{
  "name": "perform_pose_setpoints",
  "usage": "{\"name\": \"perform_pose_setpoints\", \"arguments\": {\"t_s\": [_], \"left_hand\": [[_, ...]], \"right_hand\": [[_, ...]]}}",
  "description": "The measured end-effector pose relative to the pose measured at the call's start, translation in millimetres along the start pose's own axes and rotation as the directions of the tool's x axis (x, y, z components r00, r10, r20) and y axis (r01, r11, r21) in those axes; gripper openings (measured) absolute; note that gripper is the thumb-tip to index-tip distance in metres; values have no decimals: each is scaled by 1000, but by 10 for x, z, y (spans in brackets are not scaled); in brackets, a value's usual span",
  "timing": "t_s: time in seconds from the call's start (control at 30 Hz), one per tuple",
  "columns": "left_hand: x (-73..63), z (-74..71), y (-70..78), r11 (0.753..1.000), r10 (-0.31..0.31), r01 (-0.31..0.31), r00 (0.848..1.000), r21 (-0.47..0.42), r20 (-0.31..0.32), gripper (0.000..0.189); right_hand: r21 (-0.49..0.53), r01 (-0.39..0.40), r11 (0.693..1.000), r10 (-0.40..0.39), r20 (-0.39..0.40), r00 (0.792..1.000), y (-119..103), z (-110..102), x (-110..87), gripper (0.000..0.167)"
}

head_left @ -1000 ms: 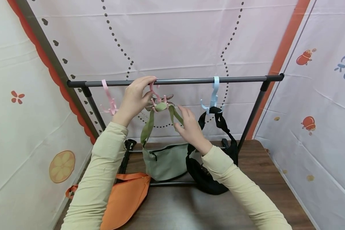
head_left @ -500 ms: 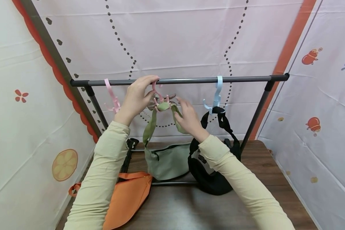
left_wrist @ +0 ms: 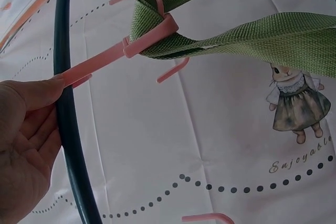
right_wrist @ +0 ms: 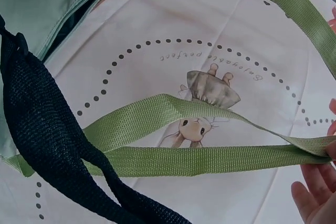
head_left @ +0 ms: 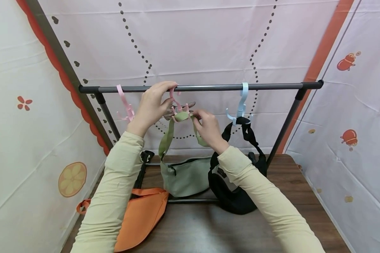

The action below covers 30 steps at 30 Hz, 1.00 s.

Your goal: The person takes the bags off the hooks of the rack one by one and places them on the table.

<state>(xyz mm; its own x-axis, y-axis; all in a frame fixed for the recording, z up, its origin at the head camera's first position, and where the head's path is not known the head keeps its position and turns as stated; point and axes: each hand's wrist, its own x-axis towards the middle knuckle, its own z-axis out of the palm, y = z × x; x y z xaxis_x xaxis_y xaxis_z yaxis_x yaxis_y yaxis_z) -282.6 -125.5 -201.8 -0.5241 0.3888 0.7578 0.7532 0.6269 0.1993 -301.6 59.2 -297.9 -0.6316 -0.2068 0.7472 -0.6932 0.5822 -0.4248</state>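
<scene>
A grey-green bag (head_left: 187, 178) hangs by its green webbing strap (head_left: 166, 140) from a pink multi-prong hook (head_left: 177, 104) on the dark rack bar (head_left: 212, 88). With the thumb on the hook's stem, my left hand (head_left: 153, 104) grips it against the bar; the left wrist view shows the fingers (left_wrist: 44, 140) by the bar's far side. My right hand (head_left: 208, 129) pinches the strap just right of the prongs. Two lengths of strap (right_wrist: 231, 161) run from those fingertips in the right wrist view. Inside the left wrist view, the strap loops round the hook's prongs.
Farther right, a black bag (head_left: 232, 198) hangs from a light blue hook (head_left: 243, 102), partly behind my right forearm. Another pink hook (head_left: 125, 105) is on the bar at left. An orange bag (head_left: 142, 219) lies low on the wooden table (head_left: 215, 228), partly covered by my left sleeve.
My right fingers have moved in to the strap beside the hook and now pinch it; they were spread near it before. The left hand keeps its hold. The view has shifted slightly.
</scene>
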Motion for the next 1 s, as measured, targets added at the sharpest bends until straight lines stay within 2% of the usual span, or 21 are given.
{"name": "perform_pose_setpoints", "arguments": {"t_s": [0.27, 0.47, 0.7, 1.0], "left_hand": [[11, -14, 39, 1000, -17, 17, 1000, 6, 21, 40], [15, -16, 35, 1000, -8, 8, 1000, 8, 11, 39], [18, -23, 28, 1000, -5, 5, 1000, 1, 7, 39], [14, -28, 32, 999, -39, 39, 999, 2, 27, 39]], "right_hand": [[-36, 76, 996, -77, -51, 996, -22, -95, 72, 11], [-86, 126, 988, -132, -61, 989, -99, -171, 168, 14], [-172, 157, 972, -174, -84, 981, -280, -258, 294, 16], [-202, 218, 955, -244, -110, 964, -554, -349, 402, 18]]}}
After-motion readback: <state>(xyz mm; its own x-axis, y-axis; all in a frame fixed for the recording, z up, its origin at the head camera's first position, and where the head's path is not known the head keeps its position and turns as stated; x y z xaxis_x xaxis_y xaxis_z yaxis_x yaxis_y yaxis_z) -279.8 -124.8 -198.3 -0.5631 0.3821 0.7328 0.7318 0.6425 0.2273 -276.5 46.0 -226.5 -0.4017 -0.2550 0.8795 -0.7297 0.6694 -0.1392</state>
